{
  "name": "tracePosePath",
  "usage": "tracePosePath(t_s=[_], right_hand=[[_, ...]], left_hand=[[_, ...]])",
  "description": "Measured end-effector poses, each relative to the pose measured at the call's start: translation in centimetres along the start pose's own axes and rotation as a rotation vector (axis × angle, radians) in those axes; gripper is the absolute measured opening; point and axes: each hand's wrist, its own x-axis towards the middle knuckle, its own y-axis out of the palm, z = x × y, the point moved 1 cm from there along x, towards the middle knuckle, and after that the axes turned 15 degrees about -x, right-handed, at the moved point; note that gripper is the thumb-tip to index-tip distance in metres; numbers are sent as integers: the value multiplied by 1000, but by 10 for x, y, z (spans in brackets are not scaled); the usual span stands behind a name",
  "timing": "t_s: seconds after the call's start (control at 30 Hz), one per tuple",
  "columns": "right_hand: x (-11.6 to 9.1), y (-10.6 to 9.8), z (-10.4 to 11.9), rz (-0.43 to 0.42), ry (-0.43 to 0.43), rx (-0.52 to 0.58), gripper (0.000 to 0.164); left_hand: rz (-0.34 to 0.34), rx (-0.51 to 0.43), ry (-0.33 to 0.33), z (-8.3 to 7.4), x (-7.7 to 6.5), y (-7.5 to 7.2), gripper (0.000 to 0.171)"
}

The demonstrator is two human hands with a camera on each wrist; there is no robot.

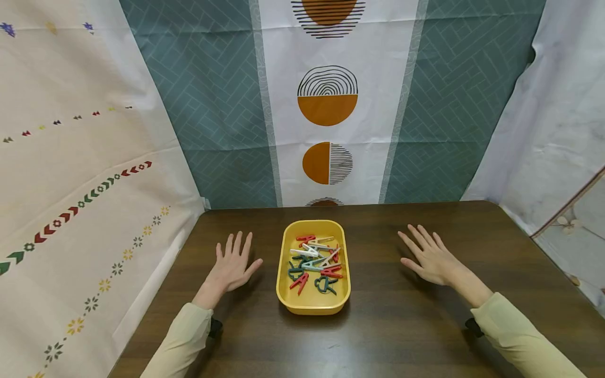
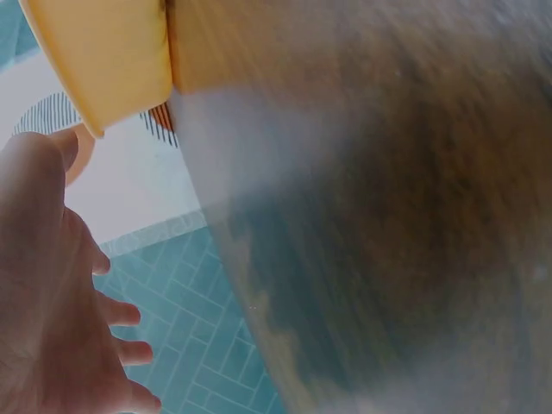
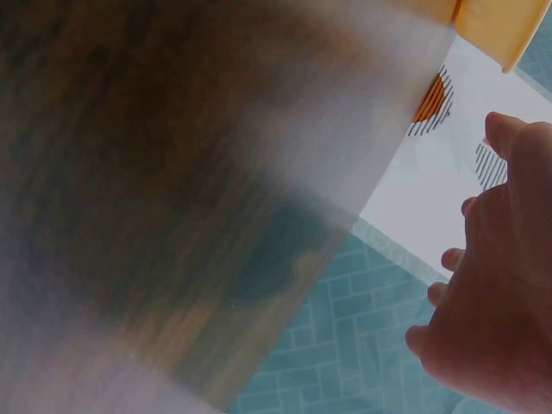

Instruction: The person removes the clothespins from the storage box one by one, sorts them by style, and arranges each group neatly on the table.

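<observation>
A yellow tray [image 1: 314, 307] stands on the table between my two hands. Inside it lies a loose pile of several small clips in red, dark green, white and pale blue, among them a red clip [image 1: 300, 282] and a dark green clip [image 1: 325, 284]. To the left of the tray, my left hand [image 1: 231, 266] is spread palm down with nothing in it. My right hand [image 1: 434, 261], fingers likewise spread, is farther off on the tray's right side and holds nothing. Both wrist views show the tray's outer wall [image 2: 112, 60] beyond the thumb.
The dark brown wooden table [image 1: 378, 336] reaches back to a hanging green and white patterned cloth [image 1: 227, 105]. A cream embroidered cloth [image 1: 94, 157] borders the left side, and a pale cloth [image 1: 557, 131] the right.
</observation>
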Motion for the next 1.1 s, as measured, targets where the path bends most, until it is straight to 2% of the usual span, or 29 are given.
tracePosePath(t_s=[0.2,0.37,0.6,0.77,1.0,1.1], right_hand=[[-1,2,3,9,-5,-1,67],[5,-2,8,20,-20,-1,67],[13,-12,20,-1,-73,130,67],[20,-17,31,16,-94,226,68],[28,-23,42,29,-90,319,68],[33,-26,45,30,-93,337,67]], left_hand=[[23,1,2,0,-1,3,79],[9,-17,18,-3,-3,3,77],[22,-68,34,-9,-4,2,75],[36,-87,42,-12,-6,1,73],[57,-120,116,-16,-7,-3,63],[70,-143,118,-17,-9,-2,60]])
